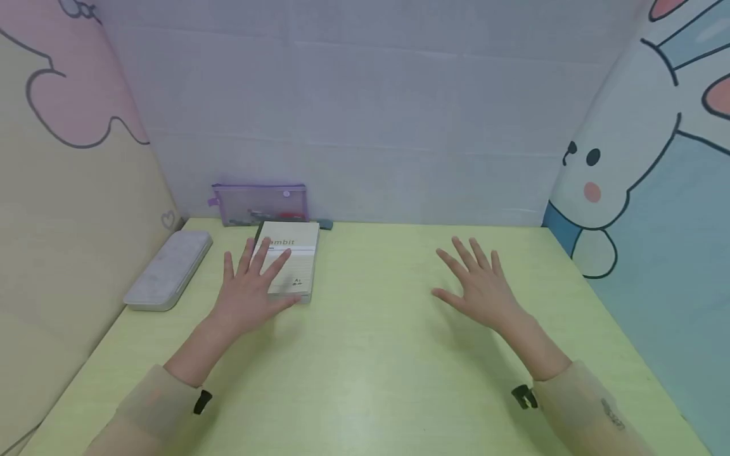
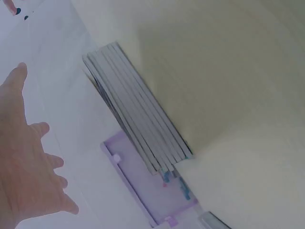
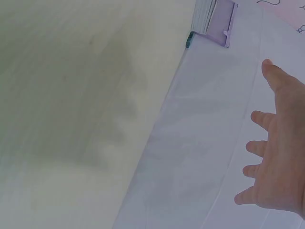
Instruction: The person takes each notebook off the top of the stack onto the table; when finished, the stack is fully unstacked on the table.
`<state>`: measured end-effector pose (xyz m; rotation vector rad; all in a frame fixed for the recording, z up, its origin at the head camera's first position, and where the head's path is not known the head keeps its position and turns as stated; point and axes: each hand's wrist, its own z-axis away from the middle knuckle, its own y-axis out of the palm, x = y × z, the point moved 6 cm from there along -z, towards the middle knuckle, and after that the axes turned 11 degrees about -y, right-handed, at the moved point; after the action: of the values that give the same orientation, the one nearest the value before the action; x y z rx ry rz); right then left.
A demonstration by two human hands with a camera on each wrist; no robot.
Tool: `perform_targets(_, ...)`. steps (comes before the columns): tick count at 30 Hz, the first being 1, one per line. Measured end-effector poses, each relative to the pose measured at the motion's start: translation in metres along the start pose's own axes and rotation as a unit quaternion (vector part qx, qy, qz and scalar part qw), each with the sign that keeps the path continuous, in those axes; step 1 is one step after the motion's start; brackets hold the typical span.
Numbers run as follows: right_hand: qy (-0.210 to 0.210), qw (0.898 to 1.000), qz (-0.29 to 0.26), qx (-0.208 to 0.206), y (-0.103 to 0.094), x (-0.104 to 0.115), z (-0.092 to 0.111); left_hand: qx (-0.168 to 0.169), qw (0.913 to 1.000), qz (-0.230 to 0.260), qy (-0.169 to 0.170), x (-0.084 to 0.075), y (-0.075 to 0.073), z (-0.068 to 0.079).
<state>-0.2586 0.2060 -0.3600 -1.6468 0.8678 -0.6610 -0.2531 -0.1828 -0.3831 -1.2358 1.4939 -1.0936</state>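
Observation:
My left hand is held above the table with its fingers spread, overlapping a stack of notebooks in the head view. Nothing is in its grasp. The left wrist view shows the stack from its side as several thin layers, apart from the hand. On the other side, my right hand hovers over bare tabletop, fingers spread and holding nothing. Its shadow falls on the table in the right wrist view, where the hand appears at the right edge.
Behind the notebooks a purple see-through pencil pouch leans on the back wall, with a small dark teal item by it. A grey-white flat case lies at the table's left edge. Cartoon-printed panels flank the pale green table.

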Motion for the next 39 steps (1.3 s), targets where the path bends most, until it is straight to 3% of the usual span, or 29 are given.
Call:
perform_targets(10,-0.005,1.0,-0.015,-0.005,-0.022,0.014,-0.051,-0.013,0.9998,0.001,-0.014,0.024,-0.023,-0.025)
perform_targets(14,0.009,0.999,-0.039,-0.009,-0.019,0.021,-0.077,-0.029,0.9992,0.009,-0.026,0.038,-0.027,-0.038)
perform_targets(18,0.006,0.994,-0.109,-0.011,-0.006,0.034,-0.101,-0.031,0.9986,0.025,-0.034,0.051,-0.023,-0.048)
perform_targets(21,-0.001,0.982,-0.191,0.003,0.013,0.05,-0.115,-0.022,0.9979,0.045,-0.041,0.059,-0.018,-0.053)
perform_targets(24,-0.002,0.963,-0.269,0.02,0.035,0.067,-0.128,-0.004,0.997,0.063,-0.045,0.066,-0.009,-0.056)
perform_targets(31,0.027,0.935,-0.351,0.03,0.078,0.099,-0.154,0.059,0.9917,0.108,-0.038,0.082,0.02,-0.063)
perform_targets(34,0.044,0.926,-0.374,0.042,0.093,0.112,-0.163,0.097,0.9824,0.153,-0.048,0.09,0.033,-0.065)
perform_targets(39,0.061,0.909,-0.405,0.079,0.119,0.133,-0.177,0.16,0.9578,0.226,-0.077,0.104,0.052,-0.065)
